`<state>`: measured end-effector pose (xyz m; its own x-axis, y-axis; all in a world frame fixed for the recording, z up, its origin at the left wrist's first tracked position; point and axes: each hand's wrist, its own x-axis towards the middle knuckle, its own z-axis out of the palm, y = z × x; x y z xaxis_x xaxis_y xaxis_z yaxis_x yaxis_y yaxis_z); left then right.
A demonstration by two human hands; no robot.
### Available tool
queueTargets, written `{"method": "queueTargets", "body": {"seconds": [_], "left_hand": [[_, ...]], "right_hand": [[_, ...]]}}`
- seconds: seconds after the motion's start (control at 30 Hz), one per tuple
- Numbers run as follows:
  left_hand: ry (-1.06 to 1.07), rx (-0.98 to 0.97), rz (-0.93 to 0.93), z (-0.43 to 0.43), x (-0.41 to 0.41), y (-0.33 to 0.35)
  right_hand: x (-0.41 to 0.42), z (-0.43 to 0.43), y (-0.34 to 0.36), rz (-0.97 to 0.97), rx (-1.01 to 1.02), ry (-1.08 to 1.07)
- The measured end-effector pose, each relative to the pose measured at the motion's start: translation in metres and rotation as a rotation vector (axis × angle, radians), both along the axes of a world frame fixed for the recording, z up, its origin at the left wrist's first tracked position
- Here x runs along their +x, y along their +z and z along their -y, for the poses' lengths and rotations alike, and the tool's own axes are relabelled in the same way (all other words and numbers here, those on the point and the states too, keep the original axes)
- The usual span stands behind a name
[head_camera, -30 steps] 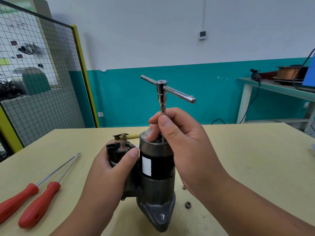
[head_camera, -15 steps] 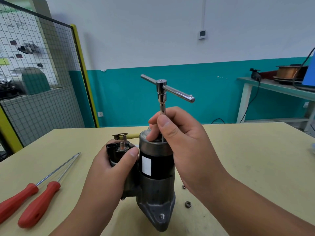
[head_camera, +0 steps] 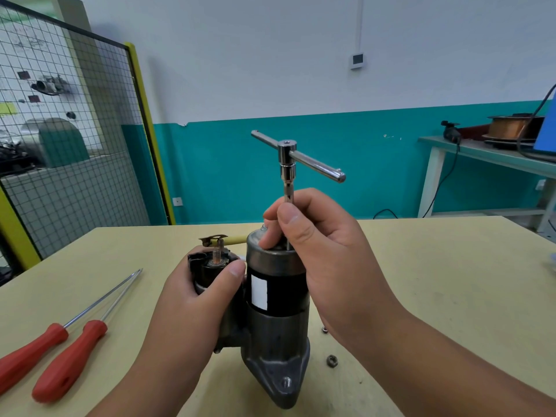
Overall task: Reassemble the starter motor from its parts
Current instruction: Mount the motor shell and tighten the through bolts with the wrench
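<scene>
Starter motor [head_camera: 276, 311] stands upright mid-bench [head_camera: 451, 281], nose down. Left hand [head_camera: 195, 302] wraps the solenoid [head_camera: 207, 269]. Right hand [head_camera: 319, 245] pinches the T-handle wrench [head_camera: 287, 150] shaft at the end cap, so the tip is hidden. Two red screwdrivers [head_camera: 67, 361] lie to the left, loose nut [head_camera: 332, 361] just right of the base.

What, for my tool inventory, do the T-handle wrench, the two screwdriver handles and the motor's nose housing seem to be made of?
The T-handle wrench is likely chromed steel: it has a bright mirror finish with sharp reflections. The screwdriver handles are probably plastic: uniform red and smooth, with a soft sheen. The nose housing looks like cast metal, perhaps aluminium: its surface is dull grey, matte and slightly rough.
</scene>
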<state>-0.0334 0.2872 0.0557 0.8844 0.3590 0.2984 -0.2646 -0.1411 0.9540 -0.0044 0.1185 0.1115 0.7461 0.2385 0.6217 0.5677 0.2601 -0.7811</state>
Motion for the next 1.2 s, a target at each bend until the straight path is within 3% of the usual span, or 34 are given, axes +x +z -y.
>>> {"method": "queueTargets", "body": {"seconds": [1.2], "left_hand": [[-0.023, -0.001, 0.004, -0.0013, 0.0008, -0.001]], "right_hand": [[0.0023, -0.0002, -0.0018, -0.005, 0.002, -0.005]]}}
